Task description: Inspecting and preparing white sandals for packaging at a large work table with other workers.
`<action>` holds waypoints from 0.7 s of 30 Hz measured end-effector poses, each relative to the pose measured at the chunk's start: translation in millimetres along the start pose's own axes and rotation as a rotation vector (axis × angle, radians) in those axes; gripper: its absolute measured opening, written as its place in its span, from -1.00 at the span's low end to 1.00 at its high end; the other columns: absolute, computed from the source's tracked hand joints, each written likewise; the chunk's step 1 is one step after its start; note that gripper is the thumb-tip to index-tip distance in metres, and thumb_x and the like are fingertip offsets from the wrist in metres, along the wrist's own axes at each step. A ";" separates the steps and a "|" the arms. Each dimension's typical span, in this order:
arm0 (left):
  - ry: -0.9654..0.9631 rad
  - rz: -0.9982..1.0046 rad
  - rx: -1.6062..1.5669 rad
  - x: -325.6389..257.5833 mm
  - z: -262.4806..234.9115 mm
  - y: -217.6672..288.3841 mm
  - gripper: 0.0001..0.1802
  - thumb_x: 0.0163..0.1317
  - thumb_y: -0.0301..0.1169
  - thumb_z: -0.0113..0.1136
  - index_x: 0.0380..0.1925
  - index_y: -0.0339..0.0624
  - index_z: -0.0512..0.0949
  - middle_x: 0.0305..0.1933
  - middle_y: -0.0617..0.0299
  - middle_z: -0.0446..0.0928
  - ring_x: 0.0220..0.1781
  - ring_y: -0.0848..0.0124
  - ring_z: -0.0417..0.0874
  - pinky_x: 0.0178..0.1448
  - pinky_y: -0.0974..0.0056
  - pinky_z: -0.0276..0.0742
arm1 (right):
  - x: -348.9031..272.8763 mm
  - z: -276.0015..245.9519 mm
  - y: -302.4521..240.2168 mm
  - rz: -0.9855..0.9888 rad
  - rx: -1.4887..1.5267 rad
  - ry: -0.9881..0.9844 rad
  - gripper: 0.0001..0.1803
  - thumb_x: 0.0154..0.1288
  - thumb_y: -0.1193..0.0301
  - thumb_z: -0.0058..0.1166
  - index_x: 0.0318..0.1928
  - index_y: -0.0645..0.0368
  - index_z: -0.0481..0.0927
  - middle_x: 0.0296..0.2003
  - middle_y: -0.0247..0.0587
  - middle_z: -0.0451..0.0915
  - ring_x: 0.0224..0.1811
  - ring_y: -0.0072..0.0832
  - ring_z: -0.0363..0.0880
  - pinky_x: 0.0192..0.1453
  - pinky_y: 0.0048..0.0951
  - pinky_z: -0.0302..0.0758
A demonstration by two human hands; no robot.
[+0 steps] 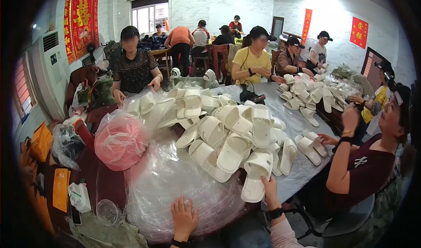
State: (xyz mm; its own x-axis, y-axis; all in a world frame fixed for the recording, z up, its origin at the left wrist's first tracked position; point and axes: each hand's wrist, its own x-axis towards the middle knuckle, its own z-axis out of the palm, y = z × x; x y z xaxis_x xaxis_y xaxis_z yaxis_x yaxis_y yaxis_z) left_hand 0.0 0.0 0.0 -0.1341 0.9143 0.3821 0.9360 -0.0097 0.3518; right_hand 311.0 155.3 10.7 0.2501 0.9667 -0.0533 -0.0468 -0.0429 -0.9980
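A heap of white slide slippers [228, 134] lies on a table covered with clear plastic sheeting [175, 182]. My right hand [268, 187] touches the heel end of one white slipper [256, 176] at the near edge of the heap, fingers against its side. My left hand [183, 217] rests flat, fingers spread, on the crinkled plastic at the table's front edge and holds nothing.
A pink bundle in a clear bag [121, 140] sits to the left. A person in dark red [364, 169] sits at my right beside two slippers [310, 145]. Other people work at the far side, with another slipper pile [307, 94].
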 end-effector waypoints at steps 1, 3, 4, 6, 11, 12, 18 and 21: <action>0.000 -0.003 -0.001 -0.2 -0.6 -0.2 -0.51 0.15 -0.22 0.09 0.06 -0.22 0.46 0.29 -0.16 0.23 0.34 -0.09 0.16 0.40 -0.14 -0.05 | -5.0 3.2 -12.4 0.039 0.117 -0.022 -0.56 0.20 0.47 0.06 0.08 0.35 0.35 -0.15 -0.10 0.57 -0.22 -0.34 0.62 -0.11 -0.38 0.58; -0.001 -0.008 -0.003 -1.5 -2.0 -0.6 -0.51 0.15 -0.22 0.08 0.06 -0.22 0.47 0.29 -0.16 0.23 0.34 -0.09 0.16 0.40 -0.14 -0.05 | -9.9 4.9 -30.3 0.079 0.233 -0.046 -0.59 0.19 0.49 0.05 0.06 0.35 0.38 -0.16 -0.10 0.58 -0.22 -0.35 0.62 -0.12 -0.39 0.58; 0.002 -0.010 0.000 -2.8 -3.0 -0.7 -0.52 0.15 -0.22 0.08 0.05 -0.22 0.47 0.29 -0.16 0.23 0.34 -0.09 0.16 0.40 -0.14 -0.04 | -11.2 3.2 -37.5 0.135 0.352 -0.137 -0.61 0.20 0.48 0.02 0.05 0.35 0.39 -0.17 -0.11 0.58 -0.23 -0.36 0.62 -0.12 -0.39 0.58; 0.008 -0.015 0.002 -3.9 -3.7 0.0 -0.52 0.15 -0.22 0.08 0.05 -0.22 0.47 0.28 -0.17 0.23 0.34 -0.08 0.16 0.40 -0.13 -0.04 | -13.9 -0.6 -47.5 0.199 0.531 -0.229 -0.65 0.23 0.41 -0.04 -0.02 0.37 0.45 -0.20 -0.09 0.61 -0.25 -0.36 0.64 -0.14 -0.37 0.60; -0.006 -0.032 -0.006 -4.0 -4.3 -2.0 -0.51 0.16 -0.21 0.08 0.06 -0.21 0.47 0.30 -0.17 0.22 0.35 -0.09 0.16 0.41 -0.12 -0.05 | -37.8 2.1 -89.9 0.266 0.793 -0.222 -0.66 0.19 0.40 -0.08 -0.08 0.36 0.50 -0.25 -0.11 0.64 -0.27 -0.34 0.65 -0.12 -0.39 0.60; -0.003 -0.031 -0.010 -2.9 -3.7 -1.5 -0.51 0.16 -0.21 0.08 0.06 -0.21 0.47 0.30 -0.17 0.22 0.35 -0.09 0.16 0.41 -0.12 -0.05 | -39.0 -2.8 -91.0 0.264 0.842 -0.223 -0.65 0.17 0.39 -0.08 -0.09 0.36 0.51 -0.26 -0.09 0.65 -0.29 -0.32 0.66 -0.13 -0.39 0.61; 0.009 -0.028 -0.014 -3.4 -4.4 -0.1 -0.51 0.16 -0.20 0.09 0.06 -0.20 0.46 0.30 -0.16 0.22 0.35 -0.09 0.16 0.41 -0.13 -0.06 | -28.3 -21.3 -74.9 0.263 0.883 -0.316 -0.56 0.13 0.32 -0.09 -0.02 0.33 0.49 -0.25 -0.05 0.65 -0.31 -0.27 0.67 -0.20 -0.37 0.64; 0.024 -0.020 -0.004 -2.3 -2.2 -0.7 -0.50 0.14 -0.20 0.11 0.06 -0.20 0.46 0.29 -0.16 0.23 0.34 -0.09 0.17 0.41 -0.13 -0.05 | -17.3 -25.5 -64.5 0.271 1.002 -0.469 -0.55 0.11 0.30 -0.08 -0.06 0.37 0.51 -0.32 -0.03 0.66 -0.42 -0.26 0.67 -0.34 -0.37 0.66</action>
State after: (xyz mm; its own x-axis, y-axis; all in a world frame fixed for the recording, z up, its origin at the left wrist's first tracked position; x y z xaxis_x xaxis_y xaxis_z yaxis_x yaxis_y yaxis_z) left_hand -1.1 -3.0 0.7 -0.1610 0.9044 0.3951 0.9316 0.0070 0.3635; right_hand 334.3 134.9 75.2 -0.2622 0.9644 -0.0348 -0.8484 -0.2475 -0.4679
